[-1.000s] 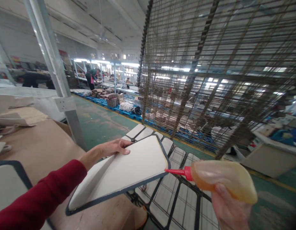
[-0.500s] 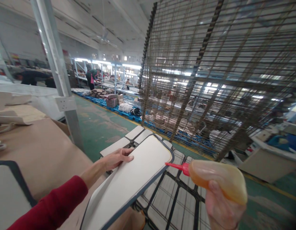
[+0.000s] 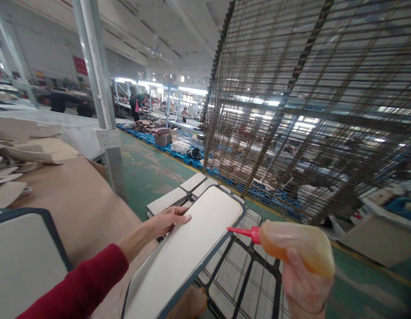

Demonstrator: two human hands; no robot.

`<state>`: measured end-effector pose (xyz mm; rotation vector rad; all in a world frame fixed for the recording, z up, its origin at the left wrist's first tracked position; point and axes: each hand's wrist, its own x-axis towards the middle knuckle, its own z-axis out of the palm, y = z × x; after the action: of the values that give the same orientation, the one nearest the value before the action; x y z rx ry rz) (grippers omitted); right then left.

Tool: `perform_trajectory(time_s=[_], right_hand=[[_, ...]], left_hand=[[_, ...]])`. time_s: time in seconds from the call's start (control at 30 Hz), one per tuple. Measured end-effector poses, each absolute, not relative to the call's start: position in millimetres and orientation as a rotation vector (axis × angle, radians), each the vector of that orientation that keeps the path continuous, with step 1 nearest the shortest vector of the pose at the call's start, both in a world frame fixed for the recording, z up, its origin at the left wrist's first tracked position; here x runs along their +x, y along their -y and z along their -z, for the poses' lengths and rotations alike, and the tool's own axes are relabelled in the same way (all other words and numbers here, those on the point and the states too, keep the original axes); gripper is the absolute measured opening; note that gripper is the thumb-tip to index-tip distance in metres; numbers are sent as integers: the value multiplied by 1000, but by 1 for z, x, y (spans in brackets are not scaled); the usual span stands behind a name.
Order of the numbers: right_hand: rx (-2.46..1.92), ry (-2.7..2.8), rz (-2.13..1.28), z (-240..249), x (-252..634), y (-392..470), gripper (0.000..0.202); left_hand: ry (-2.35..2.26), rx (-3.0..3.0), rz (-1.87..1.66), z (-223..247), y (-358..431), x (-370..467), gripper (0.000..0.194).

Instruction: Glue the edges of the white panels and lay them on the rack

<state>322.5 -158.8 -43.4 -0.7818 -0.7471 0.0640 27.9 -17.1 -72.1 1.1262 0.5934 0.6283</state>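
Observation:
My left hand grips the left edge of a white panel with a dark blue border, thumb on top and fingers out of sight beneath. The panel is tilted and bowed along its length. In my right hand is a squeeze bottle of amber glue, lying nearly level with its red nozzle pointing left. The nozzle tip is at the panel's right edge, by the border. A thin yellowish line runs round the panel's upper right corner.
Similar dark-edged panels lie on a wire rack below. A tall stack of wire racks rises at the right. Left are a brown-covered table with cut pieces, another bordered panel and a metal post.
The nozzle tip has slid slightly down along the panel's right edge, toward me. My left hand keeps its hold. The whole view has turned a little to the left.

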Motion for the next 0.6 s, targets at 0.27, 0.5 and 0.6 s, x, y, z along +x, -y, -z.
perform_trajectory(time_s=[0.27, 0.5, 0.6], right_hand=[[-819, 790, -153, 46, 308, 161, 52], [-872, 873, -107, 52, 301, 161, 43], [-930, 908, -88, 61, 306, 163, 40]], left_hand=[[-664, 1065, -647, 65, 23, 24, 49], [-714, 1044, -666, 57, 23, 22, 49], [-732, 1043, -671, 55, 22, 23, 52]])
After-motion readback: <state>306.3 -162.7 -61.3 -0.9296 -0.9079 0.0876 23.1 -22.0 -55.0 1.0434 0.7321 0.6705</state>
